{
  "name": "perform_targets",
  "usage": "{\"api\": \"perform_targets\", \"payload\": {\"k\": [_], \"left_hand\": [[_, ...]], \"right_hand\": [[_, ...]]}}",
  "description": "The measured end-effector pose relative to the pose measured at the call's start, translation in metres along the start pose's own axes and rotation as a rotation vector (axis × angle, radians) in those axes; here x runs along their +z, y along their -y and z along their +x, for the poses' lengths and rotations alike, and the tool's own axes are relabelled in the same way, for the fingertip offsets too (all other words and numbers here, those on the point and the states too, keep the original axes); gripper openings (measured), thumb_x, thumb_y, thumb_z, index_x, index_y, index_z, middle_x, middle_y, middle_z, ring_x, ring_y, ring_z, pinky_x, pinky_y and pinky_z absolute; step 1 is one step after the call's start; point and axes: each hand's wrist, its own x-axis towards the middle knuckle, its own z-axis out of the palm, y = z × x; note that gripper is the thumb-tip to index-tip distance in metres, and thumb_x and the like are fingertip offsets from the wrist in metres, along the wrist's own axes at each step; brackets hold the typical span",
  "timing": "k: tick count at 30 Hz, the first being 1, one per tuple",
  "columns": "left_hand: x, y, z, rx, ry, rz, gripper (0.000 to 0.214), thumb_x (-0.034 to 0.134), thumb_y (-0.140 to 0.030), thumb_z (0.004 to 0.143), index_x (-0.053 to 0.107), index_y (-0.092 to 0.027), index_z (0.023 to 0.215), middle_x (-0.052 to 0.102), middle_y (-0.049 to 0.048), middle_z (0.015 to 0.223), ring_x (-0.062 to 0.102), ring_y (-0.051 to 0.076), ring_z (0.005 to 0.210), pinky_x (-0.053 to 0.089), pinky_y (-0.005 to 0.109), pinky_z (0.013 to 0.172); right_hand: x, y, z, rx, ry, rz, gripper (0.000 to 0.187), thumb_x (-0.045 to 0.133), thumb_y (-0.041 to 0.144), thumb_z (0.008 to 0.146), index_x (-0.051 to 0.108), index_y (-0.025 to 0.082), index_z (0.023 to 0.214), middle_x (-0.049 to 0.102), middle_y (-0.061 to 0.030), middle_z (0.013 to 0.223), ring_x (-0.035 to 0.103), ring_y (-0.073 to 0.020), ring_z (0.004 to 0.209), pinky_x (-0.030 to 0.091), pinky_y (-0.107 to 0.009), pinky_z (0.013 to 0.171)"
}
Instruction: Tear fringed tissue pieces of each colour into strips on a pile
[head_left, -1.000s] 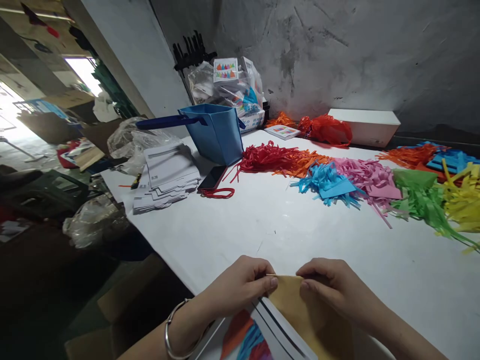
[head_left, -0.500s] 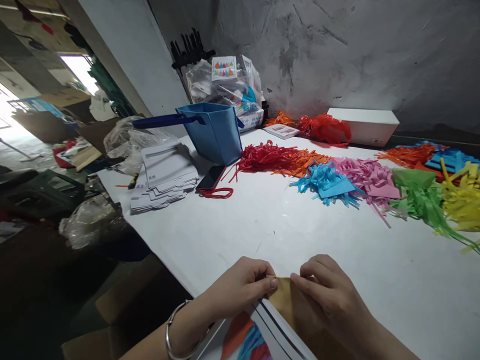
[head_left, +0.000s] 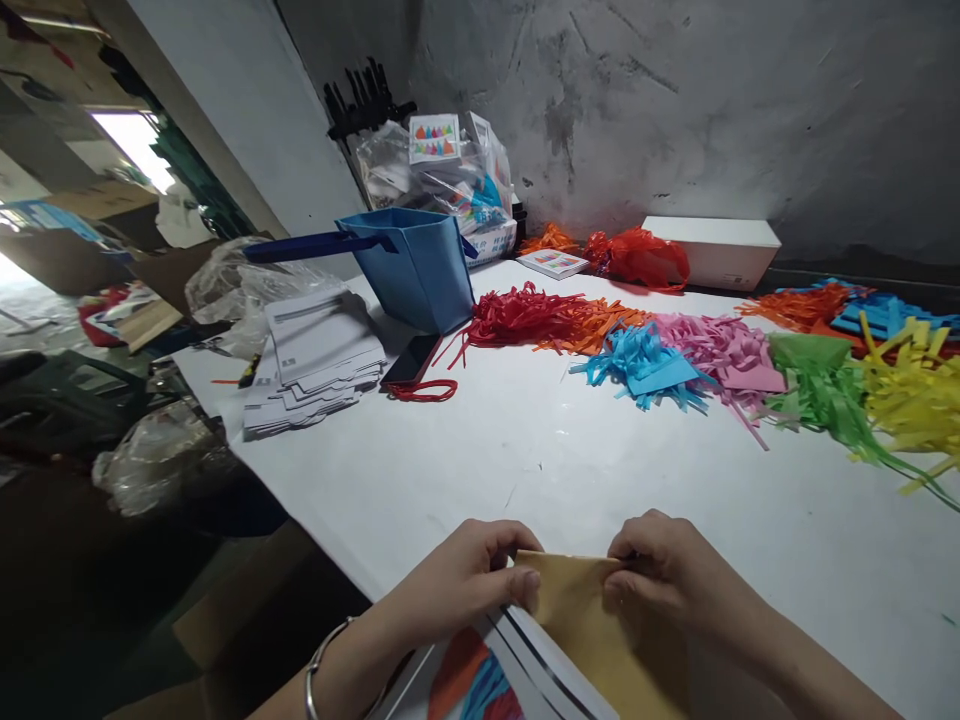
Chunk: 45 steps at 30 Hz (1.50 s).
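Since the brown sheet (head_left: 574, 600) is held up by the near side of the worktop (head_left: 465, 465), its handling looks unfinished, though how much remains is unclear. The left hand (head_left: 480, 570) pinches its far edge beside picture-printed white packs (head_left: 544, 655); the right hand (head_left: 671, 570), also narrowly closed, grips farther along.

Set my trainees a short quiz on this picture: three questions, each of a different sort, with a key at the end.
1. True or false: the left hand and the right hand both grip the brown paper.
2. Which colour of fringe pile lies nearest the blue bag? A) yellow B) green C) red
3. Fill in: around the left wrist is a silver-coloured ____.

Key: 1. True. 2. C, the red pile. 3. Bracelet.
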Motion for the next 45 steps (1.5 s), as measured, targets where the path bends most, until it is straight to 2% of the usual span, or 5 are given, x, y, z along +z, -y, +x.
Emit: {"api": "perform_targets", "payload": {"k": [18,23,28,39,45], "left_hand": [[-0.001,-0.008,-0.008,-0.022,-0.073,0.217,0.033,0.058,-0.043,0.091,0.058,-0.017,0.071,0.048,-0.0052,0.062,0.039,0.012,0.060,0.028,0.023,0.054],[-0.007,-0.011,-0.028,-0.003,-0.125,0.232,0.043,0.050,-0.054,0.095,0.061,-0.017,0.075,0.052,-0.0027,0.066,0.043,0.014,0.063,0.033,0.023,0.057],[-0.009,-0.025,-0.055,-0.016,-0.193,0.394,0.040,0.047,-0.050,0.098,0.066,-0.020,0.081,0.063,0.0007,0.072,0.054,0.017,0.068,0.039,0.023,0.060],[-0.017,-0.023,-0.063,0.041,-0.257,0.253,0.043,0.047,-0.054,0.097,0.053,-0.020,0.072,0.050,-0.0031,0.068,0.045,0.014,0.065,0.035,0.023,0.059],[-0.016,-0.021,-0.065,0.034,-0.313,0.299,0.045,0.045,-0.055,0.098,0.049,-0.020,0.070,0.043,-0.0039,0.067,0.041,0.014,0.065,0.033,0.024,0.059]], "right_hand": [[-0.017,0.002,-0.006,0.157,0.160,0.167,0.021,0.072,0.022,0.068,0.058,0.022,0.084,0.058,0.0061,0.072,0.051,-0.0112,0.061,0.034,-0.021,0.049],[-0.028,-0.006,-0.009,0.214,0.007,0.170,0.026,0.070,0.039,0.078,0.057,0.023,0.094,0.066,0.0013,0.084,0.058,-0.0150,0.071,0.040,-0.024,0.060],[-0.025,0.003,-0.012,0.227,-0.149,0.035,0.039,0.058,0.054,0.086,0.048,0.023,0.065,0.054,0.0012,0.064,0.045,-0.0147,0.061,0.028,-0.028,0.057],[-0.005,0.013,-0.013,0.037,-0.059,0.991,0.053,0.077,0.065,0.073,0.055,0.018,0.063,0.050,0.0031,0.062,0.043,-0.0108,0.063,0.036,-0.026,0.064],[-0.007,0.017,-0.016,-0.028,-0.187,0.912,0.056,0.084,0.035,0.074,0.052,0.028,0.119,0.070,0.0008,0.092,0.066,-0.0185,0.084,0.051,-0.032,0.076]]}}
